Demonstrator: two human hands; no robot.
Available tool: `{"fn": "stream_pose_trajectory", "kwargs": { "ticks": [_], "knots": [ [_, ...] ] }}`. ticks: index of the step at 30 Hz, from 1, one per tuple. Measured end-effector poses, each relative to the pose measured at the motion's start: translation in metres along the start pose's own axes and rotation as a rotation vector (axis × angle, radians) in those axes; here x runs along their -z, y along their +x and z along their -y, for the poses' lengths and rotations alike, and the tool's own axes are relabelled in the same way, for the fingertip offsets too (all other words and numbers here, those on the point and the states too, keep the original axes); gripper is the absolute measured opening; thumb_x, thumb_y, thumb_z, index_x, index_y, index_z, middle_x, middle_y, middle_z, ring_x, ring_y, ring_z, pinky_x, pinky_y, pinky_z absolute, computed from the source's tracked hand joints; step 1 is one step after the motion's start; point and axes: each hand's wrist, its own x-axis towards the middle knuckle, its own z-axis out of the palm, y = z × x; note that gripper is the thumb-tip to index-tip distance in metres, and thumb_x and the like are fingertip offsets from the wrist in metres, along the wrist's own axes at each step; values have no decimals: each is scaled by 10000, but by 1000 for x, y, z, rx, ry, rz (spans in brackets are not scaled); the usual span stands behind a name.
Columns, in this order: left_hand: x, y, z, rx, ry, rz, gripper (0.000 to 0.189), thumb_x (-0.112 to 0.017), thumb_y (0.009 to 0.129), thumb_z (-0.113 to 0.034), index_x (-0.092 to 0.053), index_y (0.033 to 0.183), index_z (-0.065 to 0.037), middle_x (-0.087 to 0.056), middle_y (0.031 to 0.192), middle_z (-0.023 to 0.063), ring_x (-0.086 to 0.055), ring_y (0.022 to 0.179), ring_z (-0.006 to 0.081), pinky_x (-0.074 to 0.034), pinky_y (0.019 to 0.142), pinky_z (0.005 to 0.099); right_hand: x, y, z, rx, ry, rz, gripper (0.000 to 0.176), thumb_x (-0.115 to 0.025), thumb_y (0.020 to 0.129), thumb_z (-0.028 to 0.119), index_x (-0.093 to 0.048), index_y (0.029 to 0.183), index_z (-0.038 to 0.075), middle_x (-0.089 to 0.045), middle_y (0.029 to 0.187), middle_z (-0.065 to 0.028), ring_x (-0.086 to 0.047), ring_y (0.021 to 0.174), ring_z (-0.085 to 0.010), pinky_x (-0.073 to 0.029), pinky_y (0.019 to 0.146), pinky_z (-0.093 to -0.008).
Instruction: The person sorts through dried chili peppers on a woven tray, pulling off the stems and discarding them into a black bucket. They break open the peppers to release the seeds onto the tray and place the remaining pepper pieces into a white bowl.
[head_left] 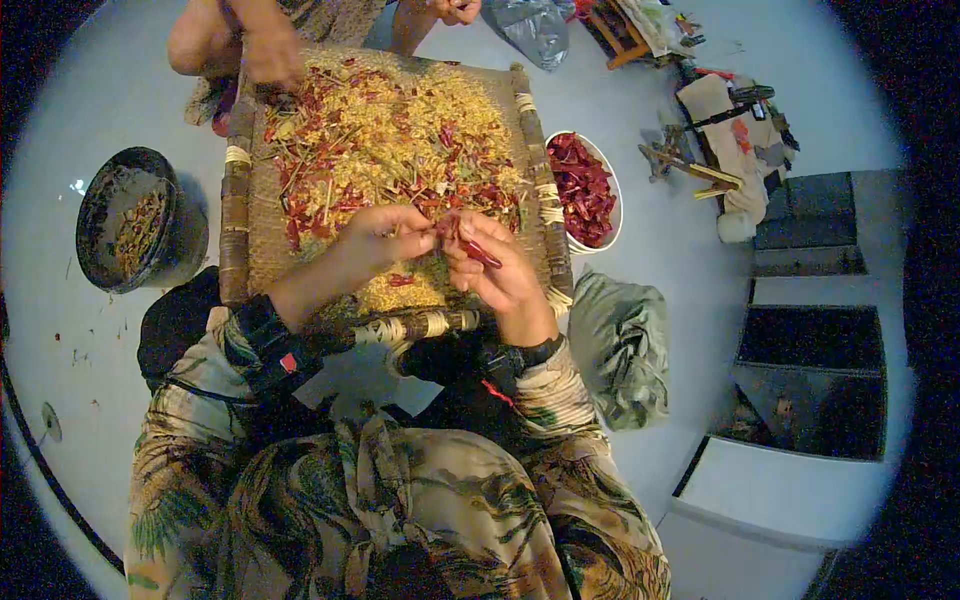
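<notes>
Over the near part of a woven tray point(262, 255), my two hands meet at a dried red chili pepper point(480, 254). My right hand point(505, 280) is closed around it, with its glossy body showing between thumb and fingers. The fingertips of my left hand point(385, 238) pinch at the chili's other end, which is partly hidden by the fingers. Yellow seeds point(440, 100) cover much of the tray, mixed with red chili pieces and stems. A small red chili piece point(401, 281) lies just below my hands.
A white bucket point(617, 190) of red chili pods stands right of the tray; a black bucket point(150, 270) with scraps stands left. Across the tray, another person's hand point(272, 55) reaches over its far left corner. A green-grey sack point(620, 350) lies at right.
</notes>
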Motion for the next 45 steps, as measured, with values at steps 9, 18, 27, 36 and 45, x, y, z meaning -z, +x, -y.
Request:
{"fn": "stream_pose_trajectory", "kwargs": {
  "ticks": [9, 18, 27, 36, 45],
  "knots": [
    [4, -6, -21, 346, -28, 72, 175, -628, 839, -242, -579, 788, -82, -492, 693, -69, -441, 634, 30, -349, 531, 199, 3, 7, -10, 152, 17, -105, 146, -534, 893, 196, -550, 966, 72, -567, 788, -10, -516, 587, -114, -456, 491, -259],
    [6, -3, 11, 92, 195, 105, 177, -621, 842, -218, -563, 745, -81, -471, 673, -67, -433, 631, 45, -358, 546, 217, 15, 12, -11, 183, 209, 64, 99, -507, 904, 177, -537, 938, 88, -604, 872, -43, -563, 655, -130, -490, 553, -247],
    [16, 1, 2, 187, 58, -34, 154, -586, 863, -249, -569, 783, -118, -471, 663, -83, -411, 590, 20, -322, 509, 195, 117, 3, 70, 684, -89, -566, 120, -495, 892, 96, -530, 968, 10, -572, 851, -72, -582, 761, -176, -552, 715, -372],
    [13, -4, -22, 367, -8, -119, 134, -565, 875, -248, -546, 794, -143, -449, 647, -89, -380, 557, 19, -286, 486, 180, 293, 17, 118, 576, -542, -1094, 168, -516, 872, 124, -532, 963, -17, -564, 837, -97, -611, 747, -256, -558, 641, -371],
    [16, -9, -20, 417, 6, -107, 129, -571, 871, -215, -545, 818, -101, -468, 659, -67, -397, 530, 27, -303, 434, 196, 274, 19, 128, 696, -1310, -1444, 216, -599, 817, 194, -645, 832, -16, -645, 714, -135, -617, 636, -242, -476, 599, -356]
  ]
}}
